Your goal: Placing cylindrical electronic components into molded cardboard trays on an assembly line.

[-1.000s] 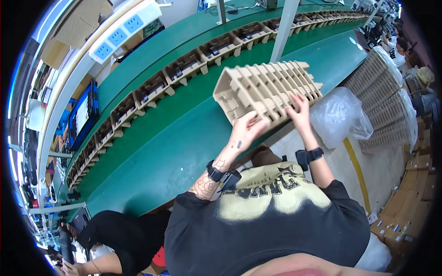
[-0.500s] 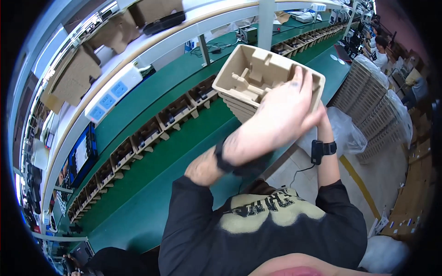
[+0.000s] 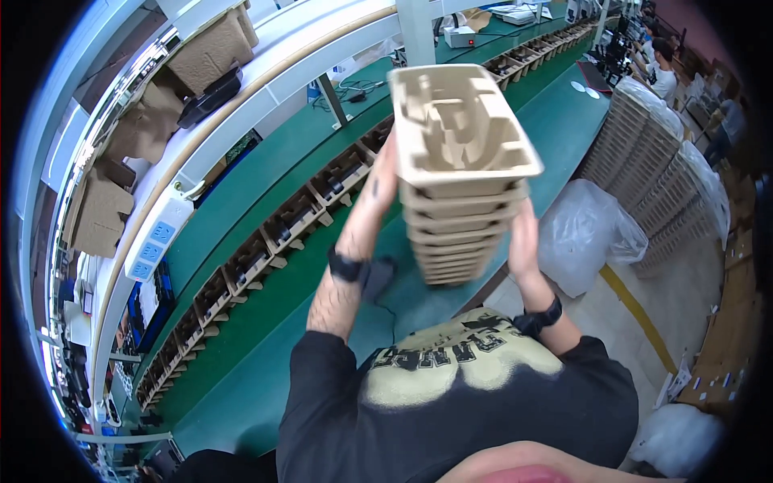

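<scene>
Flanking the tray stack, plastic bag and belt.

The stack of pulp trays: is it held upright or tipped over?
Upright: stack of pulp trays has open top tray facing up, between left hand and right hand.

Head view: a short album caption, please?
Both hands, left and right, hold a stack of pulp trays above the green bench.

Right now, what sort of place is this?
Likely a factory assembly or packing line: a long green conveyor belt, a stack of moulded pulp trays held in both hands, and more tray stacks behind.
</scene>
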Action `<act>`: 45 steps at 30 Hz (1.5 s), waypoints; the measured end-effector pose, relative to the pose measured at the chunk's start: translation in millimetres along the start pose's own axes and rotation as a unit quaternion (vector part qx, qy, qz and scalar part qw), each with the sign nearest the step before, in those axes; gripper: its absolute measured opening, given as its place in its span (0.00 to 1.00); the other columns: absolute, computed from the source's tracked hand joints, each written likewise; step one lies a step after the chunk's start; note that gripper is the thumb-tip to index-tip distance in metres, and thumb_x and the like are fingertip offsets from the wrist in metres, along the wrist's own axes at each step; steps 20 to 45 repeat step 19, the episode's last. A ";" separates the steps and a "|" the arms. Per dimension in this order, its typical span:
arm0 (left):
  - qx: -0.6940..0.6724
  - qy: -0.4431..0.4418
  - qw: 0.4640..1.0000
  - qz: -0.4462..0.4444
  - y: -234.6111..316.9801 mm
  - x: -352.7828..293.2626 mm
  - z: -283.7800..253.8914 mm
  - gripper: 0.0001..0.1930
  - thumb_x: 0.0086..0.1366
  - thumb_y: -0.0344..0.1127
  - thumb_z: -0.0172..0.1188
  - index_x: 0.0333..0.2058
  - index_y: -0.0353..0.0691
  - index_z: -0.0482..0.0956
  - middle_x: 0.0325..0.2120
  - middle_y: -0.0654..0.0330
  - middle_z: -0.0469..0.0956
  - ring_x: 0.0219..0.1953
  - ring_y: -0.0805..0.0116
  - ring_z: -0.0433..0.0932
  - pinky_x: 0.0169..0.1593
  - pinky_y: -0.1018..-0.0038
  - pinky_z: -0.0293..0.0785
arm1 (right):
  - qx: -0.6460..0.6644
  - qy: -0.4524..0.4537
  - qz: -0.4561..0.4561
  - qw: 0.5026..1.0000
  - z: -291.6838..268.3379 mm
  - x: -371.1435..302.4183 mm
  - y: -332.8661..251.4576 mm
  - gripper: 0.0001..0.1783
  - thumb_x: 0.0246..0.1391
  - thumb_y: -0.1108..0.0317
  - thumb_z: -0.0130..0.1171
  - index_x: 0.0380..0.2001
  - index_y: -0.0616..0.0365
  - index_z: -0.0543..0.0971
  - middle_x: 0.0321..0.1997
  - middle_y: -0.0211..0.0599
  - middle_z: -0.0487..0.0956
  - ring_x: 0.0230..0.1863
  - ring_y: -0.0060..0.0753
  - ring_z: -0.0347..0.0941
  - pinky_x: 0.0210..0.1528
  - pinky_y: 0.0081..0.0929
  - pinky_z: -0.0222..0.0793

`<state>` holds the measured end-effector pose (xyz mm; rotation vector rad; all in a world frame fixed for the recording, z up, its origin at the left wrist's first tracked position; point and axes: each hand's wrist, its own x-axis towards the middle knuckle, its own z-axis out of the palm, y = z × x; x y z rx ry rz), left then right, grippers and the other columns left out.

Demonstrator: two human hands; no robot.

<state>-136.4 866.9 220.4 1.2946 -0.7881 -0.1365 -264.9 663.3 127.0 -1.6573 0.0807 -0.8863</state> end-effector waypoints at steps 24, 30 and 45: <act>0.239 0.326 0.914 -0.033 49.9 -85.9 -21.6 0.18 0.69 0.43 0.47 0.27 0.34 0.73 0.18 0.64 0.71 0.20 0.76 0.71 0.23 0.83 0.65 | -0.007 -0.318 0.060 0.946 4.4 212.7 -23.7 0.26 0.63 0.47 0.41 0.36 0.61 0.75 0.33 0.28 0.74 0.37 0.23 0.68 0.42 0.23 0.64; 0.239 0.326 0.914 -0.033 49.9 -85.9 -21.6 0.18 0.69 0.43 0.47 0.27 0.34 0.73 0.18 0.64 0.71 0.20 0.76 0.71 0.23 0.83 0.65 | -0.007 -0.318 0.060 0.946 4.4 212.7 -23.7 0.26 0.63 0.47 0.41 0.36 0.61 0.75 0.33 0.28 0.74 0.37 0.23 0.68 0.42 0.23 0.64; 0.239 0.326 0.914 -0.033 49.9 -85.9 -21.6 0.18 0.69 0.43 0.47 0.27 0.34 0.73 0.18 0.64 0.71 0.20 0.76 0.71 0.23 0.83 0.65 | -0.007 -0.318 0.060 0.946 4.4 212.7 -23.7 0.26 0.63 0.47 0.41 0.36 0.61 0.75 0.33 0.28 0.74 0.37 0.23 0.68 0.42 0.23 0.64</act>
